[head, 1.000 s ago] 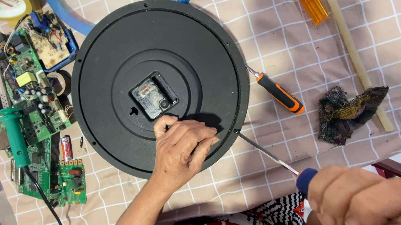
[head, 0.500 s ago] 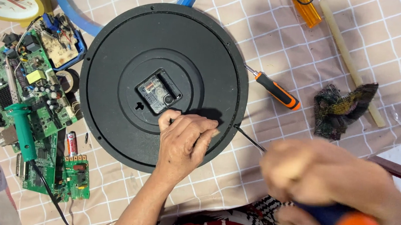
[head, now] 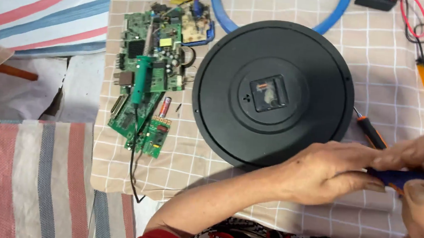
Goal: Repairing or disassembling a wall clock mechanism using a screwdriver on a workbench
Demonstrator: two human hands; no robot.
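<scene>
The blue-handled screwdriver (head: 404,177) now lies across both my hands at the right edge of the desk, near my body. A second ago my right hand alone held it out to the side while my left hand pressed on the clock back beside the movement. So my left hand has come off the clock and joined the tool; I judge I'm adjusting the screwdriver itself, not working on the clock. Its long axis runs roughly left to right, almost level; the tip is hidden under my left hand (head: 331,173), so I cannot say which way it points. My left fingers close around its forward end, and my right hand (head: 420,195) grips the handle, thumb on top.

Just above lies the round black plastic clock back (head: 272,93), face down, its square centre recess uncovered. A second orange-and-black screwdriver (head: 370,131) lies at its right rim. Further left lie green circuit boards (head: 149,61) and a green soldering iron (head: 140,78) on the checked beige cloth (head: 392,56).
</scene>
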